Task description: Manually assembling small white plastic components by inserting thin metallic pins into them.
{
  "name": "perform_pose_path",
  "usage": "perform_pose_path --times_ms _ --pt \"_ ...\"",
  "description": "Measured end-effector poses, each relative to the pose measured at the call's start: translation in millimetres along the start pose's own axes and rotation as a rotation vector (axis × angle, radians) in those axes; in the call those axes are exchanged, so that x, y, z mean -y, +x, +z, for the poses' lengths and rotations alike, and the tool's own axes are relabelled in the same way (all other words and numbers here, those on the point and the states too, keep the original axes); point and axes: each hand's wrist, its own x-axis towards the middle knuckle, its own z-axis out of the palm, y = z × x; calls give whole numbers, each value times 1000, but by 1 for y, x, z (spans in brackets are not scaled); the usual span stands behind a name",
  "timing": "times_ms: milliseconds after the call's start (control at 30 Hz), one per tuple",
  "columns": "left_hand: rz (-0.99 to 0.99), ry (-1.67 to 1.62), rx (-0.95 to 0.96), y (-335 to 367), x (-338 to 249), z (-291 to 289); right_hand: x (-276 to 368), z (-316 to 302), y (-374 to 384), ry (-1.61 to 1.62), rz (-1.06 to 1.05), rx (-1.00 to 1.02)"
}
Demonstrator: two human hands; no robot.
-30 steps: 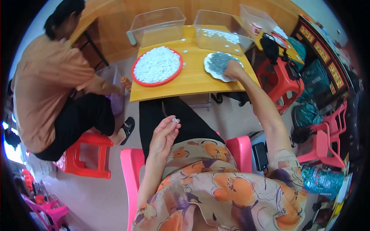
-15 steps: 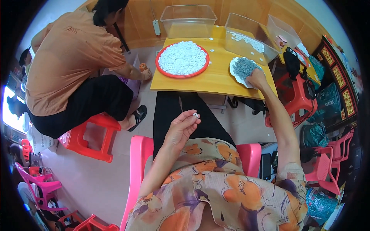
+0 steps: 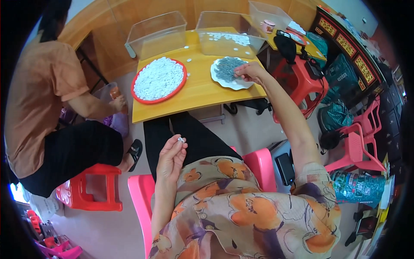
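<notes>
My left hand point(image 3: 171, 157) is held above my lap, thumb and fingertips closed on a small white piece point(image 3: 181, 140) whose exact kind is too small to tell. My right hand point(image 3: 252, 72) reaches over the table to a white scalloped plate point(image 3: 241, 85) heaped with small grey metal-looking pieces point(image 3: 227, 69). Its fingers are pinched together at the right side of that heap; what they hold, if anything, cannot be made out. To the left of the plate, a round red tray point(image 3: 141, 101) carries a broad pile of small white pieces point(image 3: 158, 80).
Clear plastic bins point(image 3: 157, 36) line the far side of the yellow table point(image 3: 196, 97), one with white pieces inside. A person point(image 3: 43, 86) in an orange top sits at left on a red stool point(image 3: 118, 203), holding an orange item. Red stools and pink chairs stand at right.
The view has swung to the right, so the table appears farther left. My right fingers, earlier dipped in the grey heap, now show pinched at its edge. My left hand keeps the white piece.
</notes>
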Motion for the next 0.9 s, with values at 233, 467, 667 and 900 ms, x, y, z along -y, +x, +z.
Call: perform_pose_path --times_ms 233,467,667,900 --pt "7 0 -11 0 0 0 0 -8 -11 77 -49 101" --pt "14 8 -24 1 2 -1 5 2 -24 23 -214 124" --pt "151 222 -71 -9 0 20 31 78 -90 -25 -385 296" --pt "507 569 -104 -20 -15 41 37 165 -149 209 -283 669"
